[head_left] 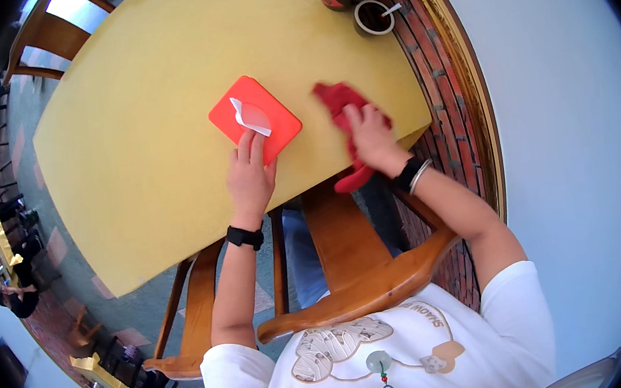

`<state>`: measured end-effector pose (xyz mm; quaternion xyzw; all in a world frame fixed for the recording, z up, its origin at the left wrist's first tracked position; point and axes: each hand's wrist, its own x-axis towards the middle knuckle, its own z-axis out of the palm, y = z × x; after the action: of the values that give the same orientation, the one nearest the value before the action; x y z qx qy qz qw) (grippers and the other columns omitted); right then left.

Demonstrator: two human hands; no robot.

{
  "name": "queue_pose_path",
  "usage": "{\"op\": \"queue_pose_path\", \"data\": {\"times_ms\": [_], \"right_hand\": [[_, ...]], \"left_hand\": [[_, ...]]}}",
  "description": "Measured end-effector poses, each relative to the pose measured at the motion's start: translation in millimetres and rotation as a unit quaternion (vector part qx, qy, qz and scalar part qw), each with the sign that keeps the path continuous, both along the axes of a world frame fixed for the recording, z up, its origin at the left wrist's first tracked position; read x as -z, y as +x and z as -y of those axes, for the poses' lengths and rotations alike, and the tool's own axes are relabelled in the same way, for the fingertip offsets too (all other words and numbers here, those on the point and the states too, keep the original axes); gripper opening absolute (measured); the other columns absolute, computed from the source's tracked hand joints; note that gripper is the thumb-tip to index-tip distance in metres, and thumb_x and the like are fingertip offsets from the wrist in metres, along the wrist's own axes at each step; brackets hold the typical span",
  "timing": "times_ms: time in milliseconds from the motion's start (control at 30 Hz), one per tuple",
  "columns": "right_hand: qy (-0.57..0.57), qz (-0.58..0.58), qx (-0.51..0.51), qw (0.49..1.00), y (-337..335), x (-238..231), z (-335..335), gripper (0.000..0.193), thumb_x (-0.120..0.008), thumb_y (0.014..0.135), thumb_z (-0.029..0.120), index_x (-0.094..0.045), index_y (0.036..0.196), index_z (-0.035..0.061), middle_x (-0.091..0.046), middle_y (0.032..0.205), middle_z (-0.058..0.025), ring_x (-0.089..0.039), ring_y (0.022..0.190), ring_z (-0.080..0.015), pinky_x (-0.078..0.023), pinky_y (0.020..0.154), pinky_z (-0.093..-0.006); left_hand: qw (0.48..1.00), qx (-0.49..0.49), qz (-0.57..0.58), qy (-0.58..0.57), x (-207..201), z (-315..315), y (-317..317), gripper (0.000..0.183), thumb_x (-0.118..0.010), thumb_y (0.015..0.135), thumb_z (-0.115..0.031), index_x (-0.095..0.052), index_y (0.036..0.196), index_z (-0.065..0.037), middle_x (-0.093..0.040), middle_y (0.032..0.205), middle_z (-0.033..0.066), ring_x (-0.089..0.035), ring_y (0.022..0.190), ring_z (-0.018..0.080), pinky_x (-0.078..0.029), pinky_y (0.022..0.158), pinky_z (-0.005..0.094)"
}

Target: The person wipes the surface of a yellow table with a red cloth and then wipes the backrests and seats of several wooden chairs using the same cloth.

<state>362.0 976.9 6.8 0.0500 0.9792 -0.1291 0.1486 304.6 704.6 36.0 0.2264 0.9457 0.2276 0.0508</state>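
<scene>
A red-orange tissue box lies on the yellow-covered table, with a white tissue sticking up from its top. My left hand grips the box at its near corner, fingers on top close to the tissue and thumb along the side. To the right, my right hand presses a crumpled red cloth onto the tabletop near the front edge. One end of the cloth hangs over that edge, and part of it is hidden under my palm. Both hand and cloth are slightly blurred.
Pots with sticks and a small spoon stand at the far right corner, beside a brick wall. Wooden chairs are tucked between me and the table. Another chair stands at the far left. People sit at distant tables.
</scene>
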Motion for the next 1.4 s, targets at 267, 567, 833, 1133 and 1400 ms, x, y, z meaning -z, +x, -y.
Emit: {"op": "queue_pose_path", "data": {"times_ms": [267, 567, 833, 1133, 1400], "right_hand": [[0.156, 0.069, 0.133, 0.976, 20, 15, -88, 0.092, -0.079, 0.074, 0.022, -0.028, 0.144, -0.0083, -0.048, 0.124, -0.0295, -0.053, 0.110, -0.0442, -0.049, 0.093, -0.0454], [-0.113, 0.012, -0.041, 0.993, -20, -18, 33, 0.070, -0.061, 0.076, -0.001, -0.037, 0.141, 0.0000, -0.045, 0.119, -0.0260, -0.049, 0.111, -0.0451, -0.054, 0.084, -0.0510], [-0.075, -0.059, -0.021, 0.995, -95, 25, 4, 0.075, -0.066, 0.079, 0.001, -0.040, 0.148, 0.0121, -0.044, 0.126, -0.0247, -0.045, 0.119, -0.0455, -0.043, 0.101, -0.0507], [-0.135, 0.048, -0.136, 0.980, -11, -3, -76, 0.075, -0.065, 0.068, -0.007, -0.055, 0.138, 0.0170, -0.049, 0.125, -0.0182, -0.048, 0.118, -0.0413, -0.040, 0.105, -0.0473], [-0.049, 0.099, -0.164, 0.980, 33, -17, -3, 0.086, -0.078, 0.076, 0.019, -0.034, 0.148, 0.0031, -0.047, 0.131, -0.0243, -0.052, 0.115, -0.0433, -0.053, 0.090, -0.0475]], "left_hand": [[1.000, 0.014, 0.010, -0.012, 5, -13, -1, 0.061, -0.075, 0.080, -0.012, -0.050, 0.136, -0.008, -0.049, 0.140, 0.0080, -0.056, 0.111, 0.0322, -0.053, 0.088, 0.0415], [0.991, -0.046, -0.117, -0.045, -14, 20, -47, 0.062, -0.070, 0.081, -0.007, -0.049, 0.139, -0.012, -0.053, 0.139, 0.0088, -0.060, 0.100, 0.0319, -0.054, 0.082, 0.0417], [0.995, -0.066, -0.077, -0.024, 2, 9, -32, 0.063, -0.057, 0.079, 0.000, -0.047, 0.141, -0.011, -0.055, 0.134, 0.0122, -0.061, 0.092, 0.0309, -0.055, 0.076, 0.0427], [0.995, -0.064, -0.074, 0.033, 21, 7, -9, 0.056, -0.058, 0.084, -0.004, -0.051, 0.137, -0.019, -0.040, 0.142, 0.0286, -0.059, 0.114, 0.0420, -0.055, 0.087, 0.0449], [0.998, 0.066, -0.014, -0.008, 1, -66, -25, 0.052, -0.071, 0.081, -0.011, -0.057, 0.130, -0.020, -0.043, 0.139, 0.0198, -0.059, 0.111, 0.0398, -0.057, 0.083, 0.0453]]}}
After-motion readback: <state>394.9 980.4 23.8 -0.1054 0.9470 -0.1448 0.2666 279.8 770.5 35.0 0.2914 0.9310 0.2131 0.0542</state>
